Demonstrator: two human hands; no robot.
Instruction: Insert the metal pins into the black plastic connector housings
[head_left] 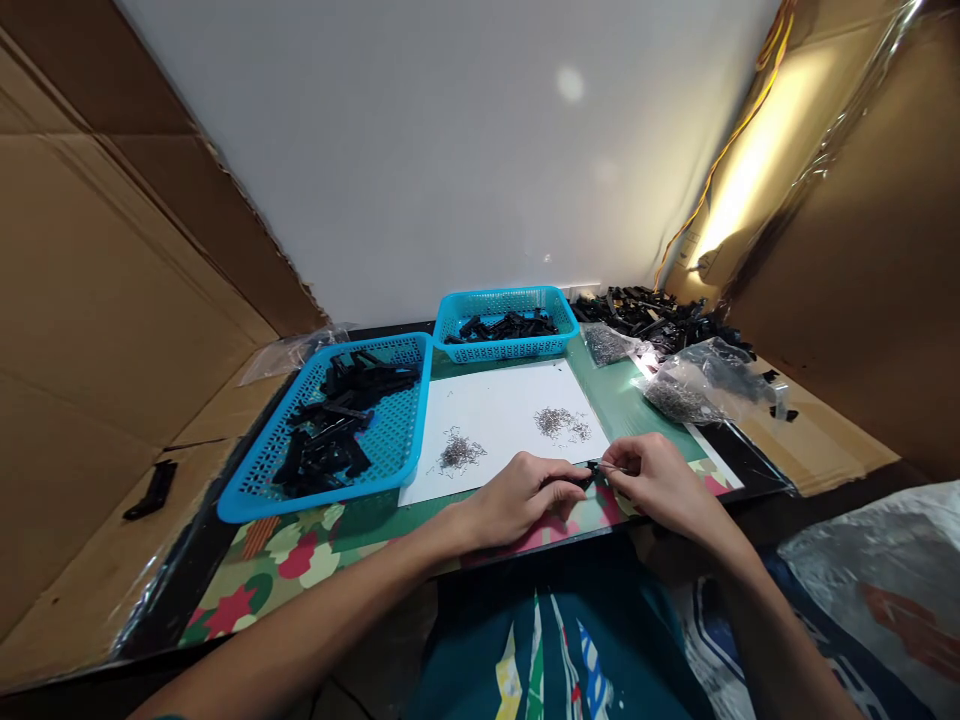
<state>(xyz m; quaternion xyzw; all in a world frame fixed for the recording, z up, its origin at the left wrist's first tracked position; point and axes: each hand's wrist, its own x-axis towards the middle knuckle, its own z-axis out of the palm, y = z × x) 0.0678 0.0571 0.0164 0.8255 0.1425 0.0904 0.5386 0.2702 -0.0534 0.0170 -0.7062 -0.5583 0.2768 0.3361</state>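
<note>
Near the front edge of the table, my left hand [536, 495] is closed round a small black plastic part [590, 474], mostly hidden by the fingers. My right hand [651, 478] meets it from the right, thumb and forefinger pinched on a thin metal piece [613, 466] that points at the black part. Whether the two pieces touch is too small to tell. Just beyond the hands lies a white sheet [510, 390], with one pile of tiny metal pieces [460, 452] at its left and another pile [555, 421] at its right.
A blue basket [424, 400] of black parts stands at left, and a second blue basket [502, 352] behind the sheet. Loose black parts [645, 312] are heaped at back right, beside clear bags [694, 385] of metal pieces. Cardboard walls [862, 270] flank the table.
</note>
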